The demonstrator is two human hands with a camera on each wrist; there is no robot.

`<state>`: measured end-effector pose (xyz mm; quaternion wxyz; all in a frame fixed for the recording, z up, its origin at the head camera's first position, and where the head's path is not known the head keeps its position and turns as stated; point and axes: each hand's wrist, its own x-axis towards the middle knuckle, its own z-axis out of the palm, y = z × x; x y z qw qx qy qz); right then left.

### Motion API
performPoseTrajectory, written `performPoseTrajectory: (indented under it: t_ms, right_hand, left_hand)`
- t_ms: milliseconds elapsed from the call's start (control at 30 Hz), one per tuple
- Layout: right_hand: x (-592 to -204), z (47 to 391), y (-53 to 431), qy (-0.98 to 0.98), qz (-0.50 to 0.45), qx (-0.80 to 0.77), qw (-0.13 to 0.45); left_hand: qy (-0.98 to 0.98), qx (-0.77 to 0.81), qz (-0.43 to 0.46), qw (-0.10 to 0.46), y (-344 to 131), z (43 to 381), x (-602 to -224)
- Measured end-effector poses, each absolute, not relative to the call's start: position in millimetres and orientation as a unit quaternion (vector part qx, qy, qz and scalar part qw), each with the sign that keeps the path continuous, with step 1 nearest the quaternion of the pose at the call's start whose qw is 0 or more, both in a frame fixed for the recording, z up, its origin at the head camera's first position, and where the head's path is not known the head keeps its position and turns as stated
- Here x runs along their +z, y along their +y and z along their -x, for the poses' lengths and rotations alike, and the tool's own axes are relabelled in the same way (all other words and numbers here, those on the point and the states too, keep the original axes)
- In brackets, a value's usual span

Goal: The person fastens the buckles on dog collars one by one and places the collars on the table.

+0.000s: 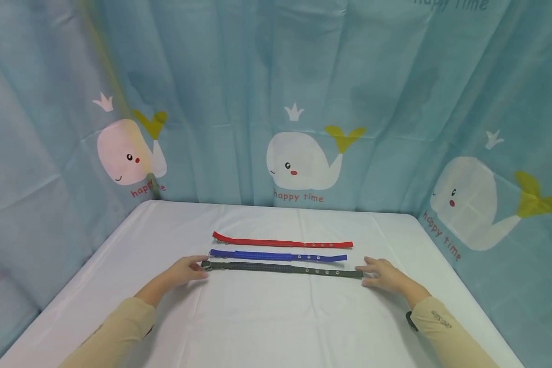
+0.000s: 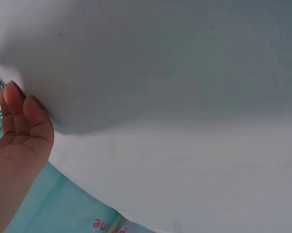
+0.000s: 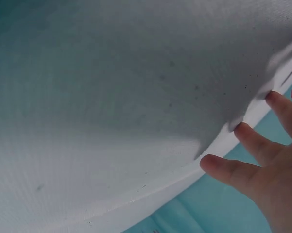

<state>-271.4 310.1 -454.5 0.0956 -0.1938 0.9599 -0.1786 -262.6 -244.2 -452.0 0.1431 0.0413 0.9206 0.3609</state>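
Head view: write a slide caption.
Left hand and right hand at opposite ends of a dark strap, a blue strap and a red strap lying beyond it on a white tabletop.

Straps (image 1: 264, 255) (one behind another) lie on the table (image 1: 276, 322).

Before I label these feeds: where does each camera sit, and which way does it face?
Head: worn on the head, looking forward and down at three straps; left hand, right hand and sleeves show.
Left wrist: worn there, facing white tabletop; its hand shows.
Right wrist: worn there, facing tabletop; its hand shows.
Both wrist views share tabletop and curtain.
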Motion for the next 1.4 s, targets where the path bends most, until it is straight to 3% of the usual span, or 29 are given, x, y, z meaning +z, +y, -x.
performPoseTrajectory:
  t_ms: [833,1400]
  right_hand:
    - [-461,278,299,0.960,0.185,-0.202,0.061]
    - [-447,268,297,0.951,0.185,-0.242,0.053]
  left_hand:
    - [0.942,0.320,-0.054,0.081,-235,266,-454]
    - [0.926,0.366,-0.038,0.083,-235,261,-447]
